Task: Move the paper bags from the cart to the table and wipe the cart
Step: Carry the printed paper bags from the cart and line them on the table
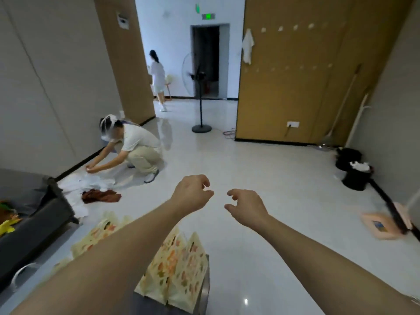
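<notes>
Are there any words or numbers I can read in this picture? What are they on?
No words or numbers can be read here.
Green exit sign above the dark doorway: lit, but too blurred to read.
White box on the brown pillar: any marks are too small to read.
Paper bags on the cart: only orange and green patterns, no letters.
Pink flat thing on the floor: a blurred blue picture, unreadable.

Even indoor light, soft shadows; glare on glossy floor point(245, 300); wide-angle bending at edges; slight motion blur.

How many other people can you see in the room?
2. One person crouches on the floor by the left wall; another person walks in the hallway beyond. More could be hidden behind walls.
</notes>
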Demonstrator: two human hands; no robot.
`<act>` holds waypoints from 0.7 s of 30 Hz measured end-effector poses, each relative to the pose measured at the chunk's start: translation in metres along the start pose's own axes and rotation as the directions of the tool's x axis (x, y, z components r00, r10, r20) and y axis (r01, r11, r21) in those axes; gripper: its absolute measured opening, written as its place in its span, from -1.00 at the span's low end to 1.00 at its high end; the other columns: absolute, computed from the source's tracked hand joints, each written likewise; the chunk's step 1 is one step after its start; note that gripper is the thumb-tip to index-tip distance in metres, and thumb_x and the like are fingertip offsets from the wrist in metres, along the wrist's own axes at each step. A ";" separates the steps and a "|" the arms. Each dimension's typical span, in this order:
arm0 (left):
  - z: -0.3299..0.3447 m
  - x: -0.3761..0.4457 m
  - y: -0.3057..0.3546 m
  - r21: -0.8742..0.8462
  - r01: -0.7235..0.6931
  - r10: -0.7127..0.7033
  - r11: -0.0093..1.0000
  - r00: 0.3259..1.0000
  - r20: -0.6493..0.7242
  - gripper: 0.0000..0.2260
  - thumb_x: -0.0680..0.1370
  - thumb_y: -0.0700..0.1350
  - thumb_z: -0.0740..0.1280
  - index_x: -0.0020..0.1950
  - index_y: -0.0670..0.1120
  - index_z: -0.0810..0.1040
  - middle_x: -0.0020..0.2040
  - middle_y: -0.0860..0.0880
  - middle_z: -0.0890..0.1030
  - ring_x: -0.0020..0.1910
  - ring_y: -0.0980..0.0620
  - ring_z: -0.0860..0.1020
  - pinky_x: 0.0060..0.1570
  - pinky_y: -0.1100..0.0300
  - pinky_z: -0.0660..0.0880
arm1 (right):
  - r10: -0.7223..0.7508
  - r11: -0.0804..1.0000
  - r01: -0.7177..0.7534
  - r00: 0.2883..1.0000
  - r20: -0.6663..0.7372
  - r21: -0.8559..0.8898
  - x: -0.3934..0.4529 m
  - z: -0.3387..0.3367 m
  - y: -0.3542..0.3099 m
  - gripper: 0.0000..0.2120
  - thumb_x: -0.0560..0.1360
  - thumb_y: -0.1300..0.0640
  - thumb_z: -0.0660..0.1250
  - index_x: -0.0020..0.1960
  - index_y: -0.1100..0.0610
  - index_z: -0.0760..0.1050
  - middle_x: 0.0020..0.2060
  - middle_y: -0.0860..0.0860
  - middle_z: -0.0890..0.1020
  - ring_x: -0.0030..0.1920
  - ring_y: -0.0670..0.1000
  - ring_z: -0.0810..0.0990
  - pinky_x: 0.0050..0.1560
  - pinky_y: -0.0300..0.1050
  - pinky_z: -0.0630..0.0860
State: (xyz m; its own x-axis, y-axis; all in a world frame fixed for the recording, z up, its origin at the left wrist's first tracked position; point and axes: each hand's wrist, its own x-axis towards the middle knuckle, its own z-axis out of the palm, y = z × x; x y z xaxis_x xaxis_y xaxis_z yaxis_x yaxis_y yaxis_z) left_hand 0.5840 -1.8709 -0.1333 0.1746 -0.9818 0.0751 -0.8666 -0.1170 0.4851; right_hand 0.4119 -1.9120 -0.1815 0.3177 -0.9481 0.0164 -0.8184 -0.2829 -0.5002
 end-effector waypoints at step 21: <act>0.332 0.016 0.551 -0.133 -0.807 0.766 0.576 0.475 0.433 -0.65 0.60 0.06 0.35 0.35 0.00 0.50 0.27 0.00 0.53 0.22 -0.01 0.49 0.17 0.14 0.46 | 0.760 0.643 -0.715 0.553 -0.341 0.275 -0.202 -0.261 0.492 -0.53 0.54 -0.07 0.40 0.42 -0.02 0.46 0.19 -0.01 0.63 0.20 0.00 0.58 0.20 -0.13 0.50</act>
State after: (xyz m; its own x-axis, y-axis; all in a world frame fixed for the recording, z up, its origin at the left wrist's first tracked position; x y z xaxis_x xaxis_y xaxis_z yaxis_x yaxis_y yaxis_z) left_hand -0.0461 -2.0011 -0.1545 -0.7834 -0.6208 0.0295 -0.5774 0.7447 0.3347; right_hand -0.1797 -1.8977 -0.2054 -0.6101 -0.7887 -0.0756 -0.6216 0.5356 -0.5716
